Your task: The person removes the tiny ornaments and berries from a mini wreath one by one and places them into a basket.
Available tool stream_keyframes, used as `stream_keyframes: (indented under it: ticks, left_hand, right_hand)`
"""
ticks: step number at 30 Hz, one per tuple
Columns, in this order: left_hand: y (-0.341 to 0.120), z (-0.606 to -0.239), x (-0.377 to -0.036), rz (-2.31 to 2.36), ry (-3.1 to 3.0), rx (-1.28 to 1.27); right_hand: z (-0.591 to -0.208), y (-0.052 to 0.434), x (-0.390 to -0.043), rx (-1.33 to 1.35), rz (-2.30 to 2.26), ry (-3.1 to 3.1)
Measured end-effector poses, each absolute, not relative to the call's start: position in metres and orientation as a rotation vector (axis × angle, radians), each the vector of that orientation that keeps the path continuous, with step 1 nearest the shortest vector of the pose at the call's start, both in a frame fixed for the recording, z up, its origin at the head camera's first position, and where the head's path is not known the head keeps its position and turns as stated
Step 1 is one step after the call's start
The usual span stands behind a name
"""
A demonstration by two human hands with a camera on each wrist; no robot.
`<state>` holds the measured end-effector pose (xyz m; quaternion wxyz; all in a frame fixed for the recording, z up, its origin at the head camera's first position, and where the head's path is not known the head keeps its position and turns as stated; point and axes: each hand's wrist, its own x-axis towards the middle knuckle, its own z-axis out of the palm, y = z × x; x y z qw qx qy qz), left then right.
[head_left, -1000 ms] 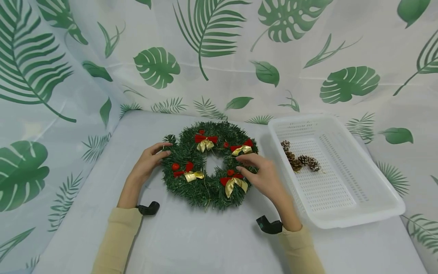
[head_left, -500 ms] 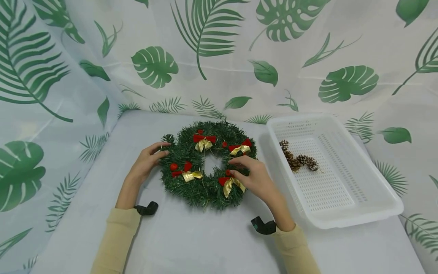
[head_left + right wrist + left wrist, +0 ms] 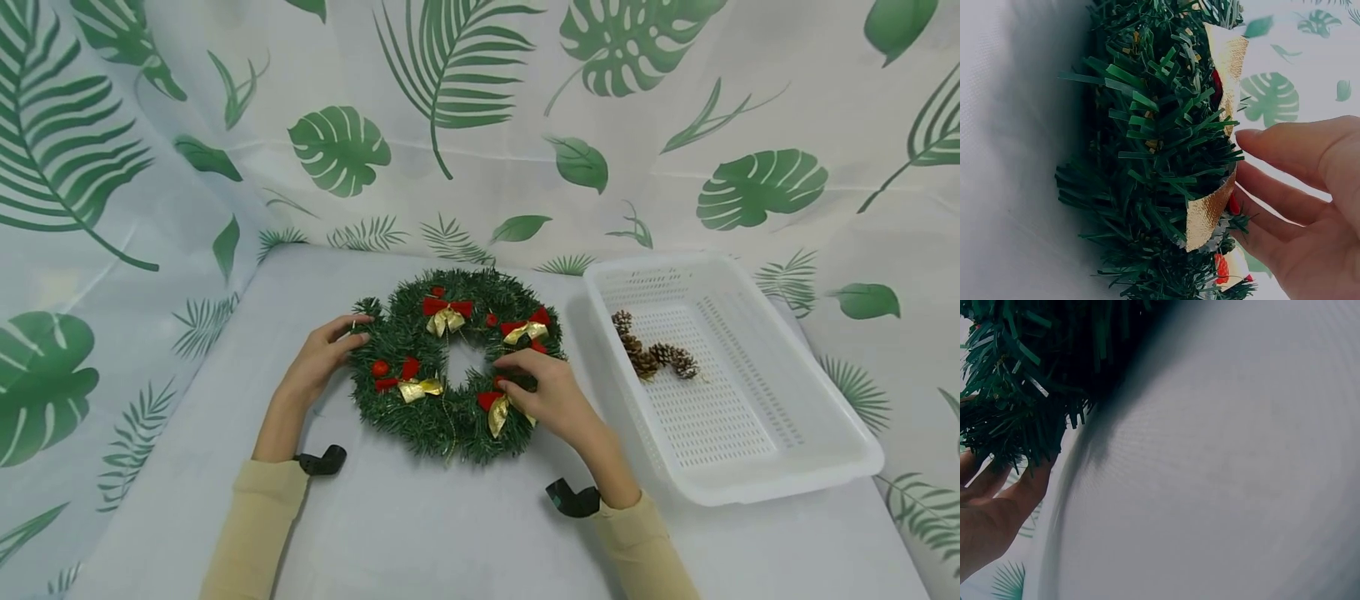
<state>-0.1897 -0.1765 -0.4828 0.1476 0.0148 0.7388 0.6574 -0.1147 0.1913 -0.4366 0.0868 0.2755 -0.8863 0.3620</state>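
A staged craft set-up rather than a lived-in room: a leaf-print cloth (image 3: 480,125) hangs as backdrop beyond the fingers and drapes the table (image 3: 450,533) under them, with only a wreath (image 3: 450,358) at the fingertips and a white basket (image 3: 825,433) of pinecones (image 3: 660,358) beside them.

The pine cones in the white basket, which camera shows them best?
The head view. It alone shows the pine cones, lying together on the floor of the white basket, right of the wreath. The left wrist view shows only wreath needles, fingers and the table; the right wrist view shows wreath, a gold ribbon and the right hand, no cones.
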Motion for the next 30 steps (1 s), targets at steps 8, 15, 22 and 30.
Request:
stream_keyframes:
  ticks: [8, 15, 22, 30]
  left_hand:
    - [-0.1741, -0.4795, -0.1896, 1.895, 2.127, 0.028]
    - [-0.1736, -0.4784, -0.1876, 1.894, 2.115, 0.021]
    - [-0.1739, -0.4800, -0.1862, 1.882, 2.130, 0.021]
    - [-0.1739, -0.4774, -0.1871, 1.860, 2.151, 0.028]
  right_hand:
    - [-0.4356, 0.1908, -0.1151, 0.857, 1.043, -2.651]
    - [-0.4380, 0.1907, -0.1135, 0.846, 1.057, -2.687]
    - [-0.4420, 0.1899, -0.1132, 0.864, 1.048, -2.690]
    - [-0.4419, 0.1913, -0.1146, 0.883, 1.051, -2.657]
